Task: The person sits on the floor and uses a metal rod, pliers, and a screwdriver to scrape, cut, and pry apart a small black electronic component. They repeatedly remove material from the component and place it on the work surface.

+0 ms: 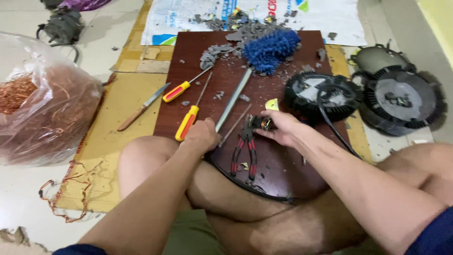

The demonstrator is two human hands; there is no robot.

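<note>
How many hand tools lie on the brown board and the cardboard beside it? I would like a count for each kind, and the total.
Screwdrivers with yellow and red handles: 2
Knife with wooden handle: 1
Long metal file, at the left hand: 1
Pliers with red and black handles: 1
Blue duster head: 1
Total: 6

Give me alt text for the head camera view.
A seated person's left hand grips a long metal file while the right hand holds a small part over a dark wooden board, beside red-handled pliers and yellow-handled screwdrivers.

Bare forearms, dark blue sleeves, olive green shorts.
</note>
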